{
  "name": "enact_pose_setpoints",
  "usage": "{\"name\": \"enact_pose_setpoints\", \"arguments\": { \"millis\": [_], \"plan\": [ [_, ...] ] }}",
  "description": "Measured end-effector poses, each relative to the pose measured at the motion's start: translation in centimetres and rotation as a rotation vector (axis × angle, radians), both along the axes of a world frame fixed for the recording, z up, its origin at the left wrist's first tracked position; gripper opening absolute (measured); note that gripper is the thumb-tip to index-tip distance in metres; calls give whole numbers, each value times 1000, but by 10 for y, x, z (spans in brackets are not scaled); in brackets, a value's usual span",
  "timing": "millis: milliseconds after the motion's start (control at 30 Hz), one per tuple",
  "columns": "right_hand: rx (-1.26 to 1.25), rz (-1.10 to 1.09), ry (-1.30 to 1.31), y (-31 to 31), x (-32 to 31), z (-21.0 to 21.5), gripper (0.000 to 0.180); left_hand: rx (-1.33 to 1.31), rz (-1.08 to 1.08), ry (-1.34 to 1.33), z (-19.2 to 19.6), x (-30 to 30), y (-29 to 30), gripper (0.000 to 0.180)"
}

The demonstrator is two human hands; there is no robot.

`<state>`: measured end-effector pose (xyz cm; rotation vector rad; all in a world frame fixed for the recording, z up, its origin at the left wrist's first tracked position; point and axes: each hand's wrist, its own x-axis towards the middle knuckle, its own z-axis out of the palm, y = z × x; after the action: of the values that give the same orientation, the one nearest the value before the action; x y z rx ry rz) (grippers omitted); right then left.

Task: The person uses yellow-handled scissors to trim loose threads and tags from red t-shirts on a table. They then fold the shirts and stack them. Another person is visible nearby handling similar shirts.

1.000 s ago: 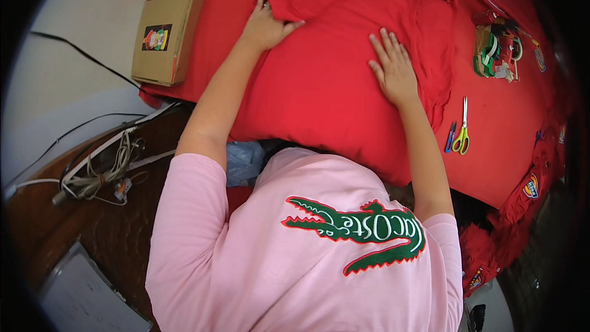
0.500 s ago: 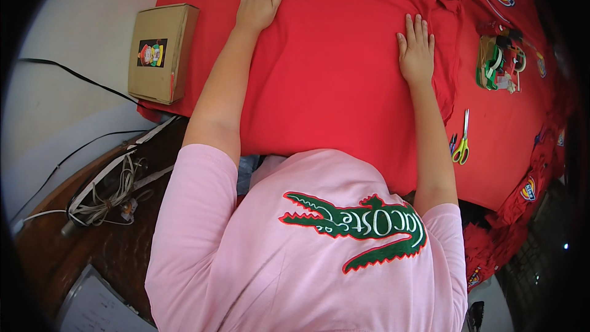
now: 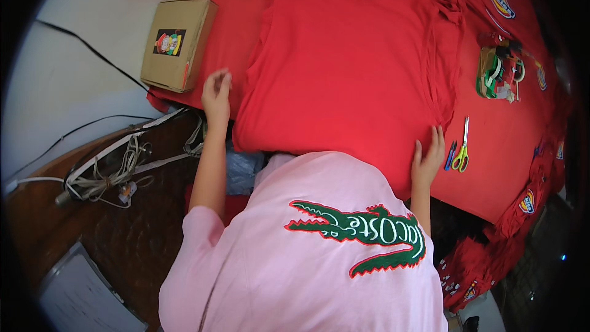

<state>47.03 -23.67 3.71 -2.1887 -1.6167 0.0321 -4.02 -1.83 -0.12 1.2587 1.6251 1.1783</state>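
A red T-shirt (image 3: 344,67) lies spread across the table, its neck end with a small dark label at the far side and loose folds along its right. Just off the shirt's left edge, my left hand (image 3: 217,97) is raised with fingers loosely bent and nothing in them. My right hand (image 3: 428,158) rests on the near right edge of the shirt, fingers stretched and thumb apart. Close to its right lie yellow-handled scissors (image 3: 461,155) and a small dark blue tool (image 3: 450,156).
A cardboard box (image 3: 175,46) stands at the left by the wall. A clear tray (image 3: 498,77) of tapes and small items sits at the right. More red garments (image 3: 516,221) with badges heap along the right edge. Bundled cables (image 3: 120,169) lie on the brown surface at lower left.
Both hands have drawn back toward me from the shirt's far part. My left hand has left the cloth and its fingers have bent; my right has slid down to the near right edge.
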Motion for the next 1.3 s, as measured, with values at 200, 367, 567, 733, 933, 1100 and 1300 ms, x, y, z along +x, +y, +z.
{"name": "enact_pose_setpoints", "arguments": {
  "millis": [200, 367, 567, 733, 933, 1100, 1300],
  "plan": [
    [-37, -483, 538, -72, -3, -16, 37, -210, -117, 108, 10, -6, -105, 19],
    [-15, -381, 416, -80, -7, -12, 21, -204, -125, 205, 3, -7, -115, 19],
    [173, -483, 1265, -109, 5, 22, 17, -180, -143, -248, 26, -23, -121, 9],
    [294, -505, 1414, -137, -8, 44, 9, -347, -188, -618, 51, -34, -137, 14],
    [106, -312, 1234, -165, 4, 18, 28, -571, -123, -480, 42, -22, -157, 31],
    [142, -299, 1204, -169, -7, 22, 29, -561, -131, -314, 13, -45, -170, 28],
    [112, -406, 1070, -179, 4, 6, 17, -394, -15, -306, 17, -46, -175, 23]
  ]
}}
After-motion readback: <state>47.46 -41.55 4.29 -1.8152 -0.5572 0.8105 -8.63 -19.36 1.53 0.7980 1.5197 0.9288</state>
